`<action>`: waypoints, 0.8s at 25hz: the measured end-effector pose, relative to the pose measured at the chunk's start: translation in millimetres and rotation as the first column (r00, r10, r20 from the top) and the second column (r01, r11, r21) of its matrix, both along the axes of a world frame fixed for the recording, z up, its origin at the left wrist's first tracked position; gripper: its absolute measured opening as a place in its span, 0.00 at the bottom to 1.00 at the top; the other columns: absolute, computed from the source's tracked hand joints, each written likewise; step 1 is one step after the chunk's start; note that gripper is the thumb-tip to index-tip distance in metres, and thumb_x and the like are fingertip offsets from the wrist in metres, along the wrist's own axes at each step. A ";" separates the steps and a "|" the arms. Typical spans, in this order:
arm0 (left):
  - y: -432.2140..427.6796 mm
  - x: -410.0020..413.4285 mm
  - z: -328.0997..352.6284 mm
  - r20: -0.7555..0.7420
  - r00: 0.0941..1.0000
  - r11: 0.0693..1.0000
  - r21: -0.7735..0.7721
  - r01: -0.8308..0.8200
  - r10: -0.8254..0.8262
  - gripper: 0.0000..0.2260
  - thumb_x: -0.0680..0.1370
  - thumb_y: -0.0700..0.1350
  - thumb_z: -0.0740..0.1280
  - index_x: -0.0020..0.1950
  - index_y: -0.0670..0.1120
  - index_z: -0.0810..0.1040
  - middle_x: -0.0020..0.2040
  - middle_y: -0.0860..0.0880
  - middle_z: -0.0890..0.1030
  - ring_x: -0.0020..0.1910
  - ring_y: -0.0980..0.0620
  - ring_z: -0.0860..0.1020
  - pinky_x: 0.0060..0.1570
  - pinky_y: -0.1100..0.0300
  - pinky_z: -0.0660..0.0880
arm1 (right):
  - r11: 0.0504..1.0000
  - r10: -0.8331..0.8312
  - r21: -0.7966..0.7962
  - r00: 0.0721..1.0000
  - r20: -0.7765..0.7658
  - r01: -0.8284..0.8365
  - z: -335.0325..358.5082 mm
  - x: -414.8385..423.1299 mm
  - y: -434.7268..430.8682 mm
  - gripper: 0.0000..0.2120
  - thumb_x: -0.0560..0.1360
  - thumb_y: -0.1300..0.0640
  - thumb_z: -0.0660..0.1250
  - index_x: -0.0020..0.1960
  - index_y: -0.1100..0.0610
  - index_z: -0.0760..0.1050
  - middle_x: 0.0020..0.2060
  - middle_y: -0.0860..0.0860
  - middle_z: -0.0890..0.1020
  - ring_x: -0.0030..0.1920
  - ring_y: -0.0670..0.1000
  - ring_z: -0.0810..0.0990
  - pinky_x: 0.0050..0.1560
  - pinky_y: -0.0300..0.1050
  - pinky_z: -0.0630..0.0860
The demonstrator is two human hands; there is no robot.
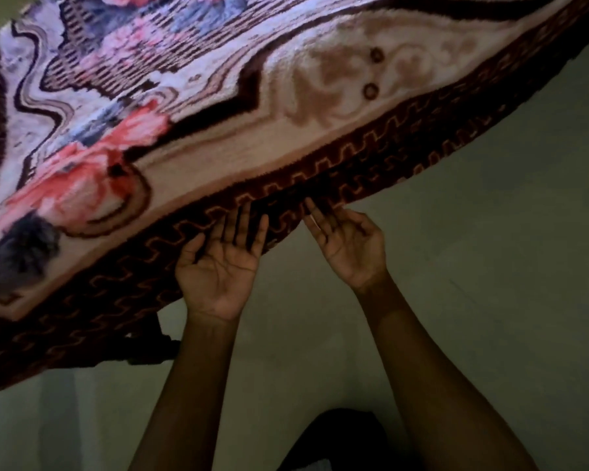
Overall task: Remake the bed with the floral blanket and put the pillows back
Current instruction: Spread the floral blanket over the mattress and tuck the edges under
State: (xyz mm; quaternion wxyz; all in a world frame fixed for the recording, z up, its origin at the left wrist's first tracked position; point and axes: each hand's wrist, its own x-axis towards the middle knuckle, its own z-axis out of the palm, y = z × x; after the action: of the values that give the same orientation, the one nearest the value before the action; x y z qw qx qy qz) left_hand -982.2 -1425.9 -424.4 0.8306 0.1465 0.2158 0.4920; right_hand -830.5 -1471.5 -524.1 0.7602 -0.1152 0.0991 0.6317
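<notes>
Floral blanket is laid over the bed, pattern side up. Its dark red border hangs over the edge, just beyond the fingertips of both hands.

Left hand is turned palm-up, fingers straight and spread, tips laid against the border. Nothing is gripped.

Right hand, just beside it, is also palm-up with fingers loosely extended. Its tips touch the hem at a small fold, and no pinch can be made out.

Step judged: edge straightening or tucking, with the blanket already spread. No pillows are seen, so that part is taken as not done.

Next move calls for the border to be smoothed or pushed in along the edge, outward from both hands.

A dark piece, probably bed frame, shows below-left of the left hand. Pale floor lies beneath both hands.
</notes>
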 end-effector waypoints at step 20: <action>-13.2 -0.3 -29.5 -0.374 0.923 0.978 -0.207 0.008 -0.086 0.15 0.73 0.41 0.58 0.57 0.41 0.75 0.61 0.44 0.78 0.62 0.45 0.75 0.55 0.46 0.72 | 0.976 -0.044 -0.208 0.996 0.082 0.060 -34.9 -28.2 13.7 0.11 0.81 0.57 0.57 0.57 0.57 0.76 0.48 0.52 0.84 0.49 0.50 0.81 0.51 0.44 0.77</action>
State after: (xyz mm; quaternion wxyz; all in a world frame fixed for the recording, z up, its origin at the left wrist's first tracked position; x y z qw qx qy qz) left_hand -982.6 -1439.1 -453.9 0.7949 0.1596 0.4180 0.4097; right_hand -858.7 -1457.7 -559.0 0.7633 -0.2168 0.1390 0.5925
